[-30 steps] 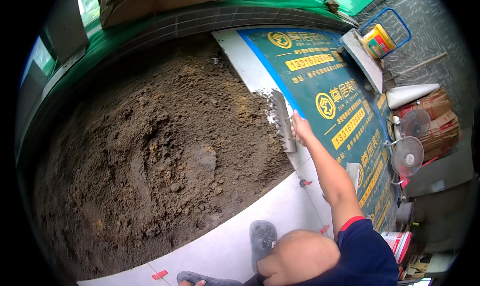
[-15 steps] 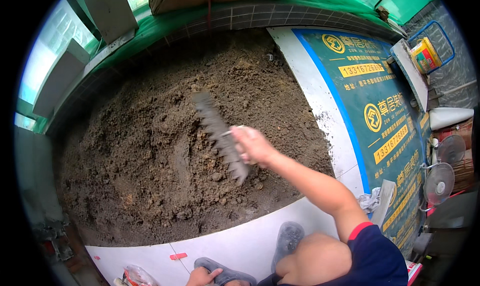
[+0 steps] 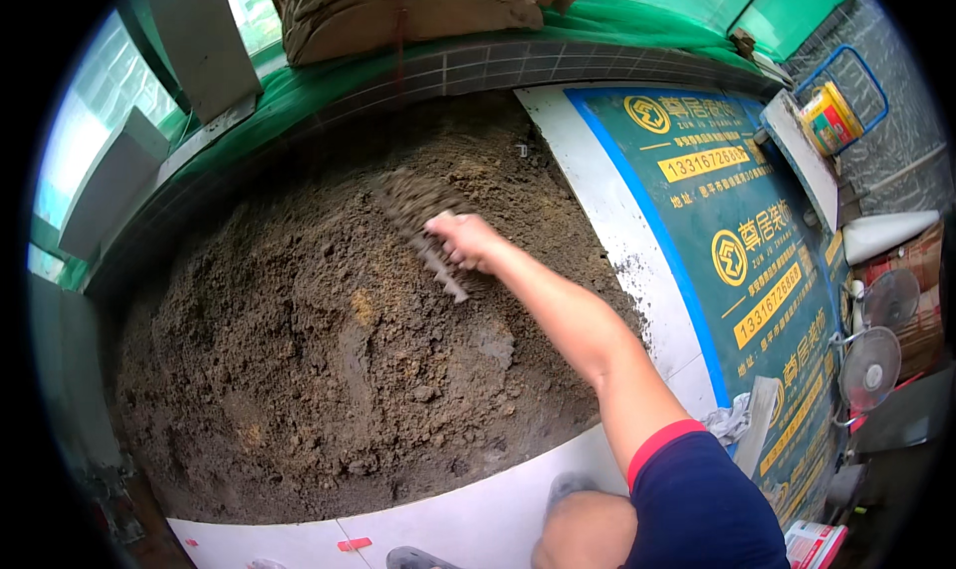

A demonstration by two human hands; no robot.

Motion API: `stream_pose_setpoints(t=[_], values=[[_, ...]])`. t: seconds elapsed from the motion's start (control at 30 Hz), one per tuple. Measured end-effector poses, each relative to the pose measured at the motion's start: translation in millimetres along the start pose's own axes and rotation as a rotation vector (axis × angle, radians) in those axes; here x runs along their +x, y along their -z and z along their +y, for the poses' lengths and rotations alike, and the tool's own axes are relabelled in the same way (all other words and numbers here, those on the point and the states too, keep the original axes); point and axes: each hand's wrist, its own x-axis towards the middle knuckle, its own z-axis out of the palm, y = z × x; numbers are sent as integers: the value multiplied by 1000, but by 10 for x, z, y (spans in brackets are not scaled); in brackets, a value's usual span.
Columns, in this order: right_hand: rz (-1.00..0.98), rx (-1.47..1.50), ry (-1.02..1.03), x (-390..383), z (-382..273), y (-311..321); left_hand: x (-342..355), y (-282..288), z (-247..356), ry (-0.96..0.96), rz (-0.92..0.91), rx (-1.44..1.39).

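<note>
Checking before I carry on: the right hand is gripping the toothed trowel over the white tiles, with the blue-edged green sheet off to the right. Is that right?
Not quite: the head view shows the right hand gripping the toothed trowel over the brown crumbly bed, not the white tiles. The rest stands.

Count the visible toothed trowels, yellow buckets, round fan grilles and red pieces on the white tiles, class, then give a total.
Toothed trowel, in the right hand: 1
Yellow bucket: 1
Round fan grilles: 2
Red pieces on white tiles: 2
Total: 6
</note>
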Motion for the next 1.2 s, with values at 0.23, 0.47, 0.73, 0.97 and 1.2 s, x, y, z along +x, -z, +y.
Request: stream_pose_setpoints(t=[0.23, 0.47, 0.73, 0.97, 1.2], values=[[274, 289, 42, 300, -18, 845, -2, -31, 62, -23, 121, 53], [-434, -325, -31, -794, 266, 239, -56, -37, 33, -32, 105, 98], [12, -114, -34, -138, 341, 1406, 79, 14, -27, 1, 16, 82], [131, 387, -45, 359, 337, 1282, 67, 1, -5, 9, 29, 107], [269, 654, 72, 731, 151, 957, 159, -61, -125, 10, 69, 94]])
